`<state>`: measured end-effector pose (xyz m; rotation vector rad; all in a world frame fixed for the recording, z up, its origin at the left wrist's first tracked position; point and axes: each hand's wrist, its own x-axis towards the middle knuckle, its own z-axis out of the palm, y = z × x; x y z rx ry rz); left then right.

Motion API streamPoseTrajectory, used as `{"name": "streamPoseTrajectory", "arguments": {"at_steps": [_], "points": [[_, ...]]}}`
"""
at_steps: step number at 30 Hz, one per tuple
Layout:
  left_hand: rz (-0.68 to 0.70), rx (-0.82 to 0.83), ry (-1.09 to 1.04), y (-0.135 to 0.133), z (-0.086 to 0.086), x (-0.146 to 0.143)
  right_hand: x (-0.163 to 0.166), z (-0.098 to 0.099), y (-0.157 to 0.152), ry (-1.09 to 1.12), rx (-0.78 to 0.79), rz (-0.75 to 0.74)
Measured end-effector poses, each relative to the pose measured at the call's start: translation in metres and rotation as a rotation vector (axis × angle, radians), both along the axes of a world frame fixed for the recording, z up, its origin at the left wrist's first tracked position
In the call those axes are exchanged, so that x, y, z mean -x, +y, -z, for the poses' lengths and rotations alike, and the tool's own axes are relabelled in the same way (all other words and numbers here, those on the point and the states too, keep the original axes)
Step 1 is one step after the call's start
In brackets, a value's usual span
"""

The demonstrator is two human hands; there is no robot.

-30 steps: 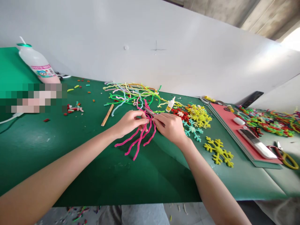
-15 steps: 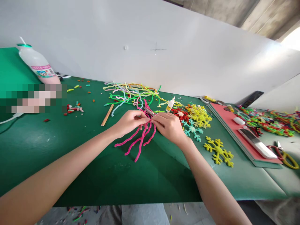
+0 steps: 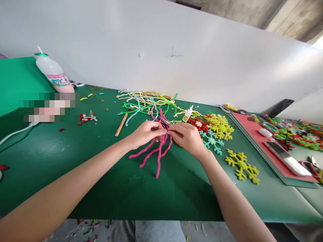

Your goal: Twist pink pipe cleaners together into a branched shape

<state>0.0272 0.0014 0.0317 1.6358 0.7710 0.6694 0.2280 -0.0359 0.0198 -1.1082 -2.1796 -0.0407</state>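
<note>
My left hand pinches a bunch of pink pipe cleaners, whose wavy ends fan out toward me over the table. My right hand is closed close beside it, its fingertips meeting the left ones at the bunch. From the right hand, metal scissors point up and to the left, and a bit of their handle seems to show beneath the palm. The exact grip between the fingertips is hidden. Behind the hands lies a loose pile of coloured pipe cleaners.
A small glue bottle stands behind my right hand. Yellow snowflakes, a teal one and red ones lie rightward. A wooden stick lies left, with a drink bottle beyond. A red folder carries a white device.
The whole view has shifted slightly, so things appear further right. Both hands keep hold at the pink bunch, and its hanging ends have swung a little.
</note>
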Motion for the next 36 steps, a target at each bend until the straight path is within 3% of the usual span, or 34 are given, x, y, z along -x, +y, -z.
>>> {"name": "streamPoseTrajectory", "arguments": {"at_steps": [12,18,22,24,30,33,36], "points": [[0.045,0.007,0.029,0.004,-0.002,0.002,0.002,0.000,-0.001,0.081,0.062,0.012],[0.049,-0.020,0.062,0.005,-0.001,0.004,0.004,0.000,-0.001,0.073,0.003,0.029],[0.022,0.001,0.016,0.003,0.000,0.003,0.010,-0.002,-0.002,0.241,0.019,0.035],[0.004,0.013,-0.011,0.002,-0.002,0.002,0.014,-0.004,-0.003,0.397,0.180,0.059],[-0.001,0.049,-0.043,-0.001,-0.005,-0.001,0.018,-0.010,-0.007,0.980,0.937,-0.027],[-0.006,0.078,-0.065,-0.001,-0.003,-0.002,0.017,-0.012,-0.006,1.071,1.111,-0.106],[-0.011,0.094,-0.080,0.000,-0.003,-0.001,0.015,-0.011,-0.004,1.081,1.159,-0.188]]}}
